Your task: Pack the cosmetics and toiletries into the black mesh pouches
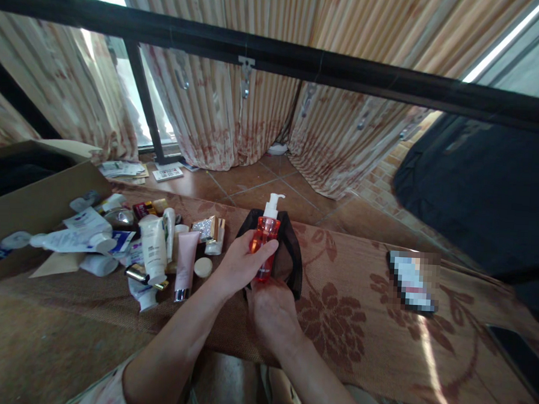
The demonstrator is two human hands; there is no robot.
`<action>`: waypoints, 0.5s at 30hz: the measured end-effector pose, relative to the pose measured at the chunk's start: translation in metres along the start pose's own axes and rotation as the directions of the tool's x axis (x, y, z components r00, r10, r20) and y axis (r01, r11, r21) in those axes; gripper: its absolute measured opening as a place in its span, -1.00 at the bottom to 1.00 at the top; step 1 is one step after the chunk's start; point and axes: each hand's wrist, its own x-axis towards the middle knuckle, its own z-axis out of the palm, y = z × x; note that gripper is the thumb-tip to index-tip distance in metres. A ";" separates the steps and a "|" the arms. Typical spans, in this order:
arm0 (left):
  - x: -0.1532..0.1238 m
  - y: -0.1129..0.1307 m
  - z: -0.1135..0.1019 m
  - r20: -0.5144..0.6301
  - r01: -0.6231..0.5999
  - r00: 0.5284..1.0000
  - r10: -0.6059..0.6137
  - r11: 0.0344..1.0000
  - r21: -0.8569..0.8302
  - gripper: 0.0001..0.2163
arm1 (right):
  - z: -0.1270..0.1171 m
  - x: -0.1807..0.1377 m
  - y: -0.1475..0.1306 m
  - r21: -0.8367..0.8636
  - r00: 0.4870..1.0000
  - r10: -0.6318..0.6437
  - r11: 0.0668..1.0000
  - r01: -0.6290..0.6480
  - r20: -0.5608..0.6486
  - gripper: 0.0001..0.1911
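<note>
My left hand is wrapped round an upright pump bottle of clear red plastic with a white pump top. Thumb and fingers grip its middle. Just below the bottle's base, my right hand is curled closed at the near edge of a black mesh bag; its fingertips are hidden. The bag lies behind and around the bottle on the patterned cloth. To the left of my left hand are a pink tube, a small round cream-coloured lid or jar and a white tube.
A cardboard box stands at the far left, beside a pile of tubes and small cosmetics. A blurred-out object and a dark phone-like slab lie to the right. A black metal bar crosses in front of the curtains.
</note>
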 end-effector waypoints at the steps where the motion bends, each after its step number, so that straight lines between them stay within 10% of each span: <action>1: 0.000 0.000 0.000 0.000 0.000 1.000 0.000 1.000 0.000 -0.66 | 0.000 0.000 0.000 0.001 1.000 -0.002 1.000 0.002 0.000 -0.76; 15: -0.002 0.007 0.000 -0.005 0.031 0.999 -0.031 0.998 -0.056 -0.68 | 0.003 0.000 0.001 -0.019 1.000 -0.020 1.000 0.020 0.007 -0.78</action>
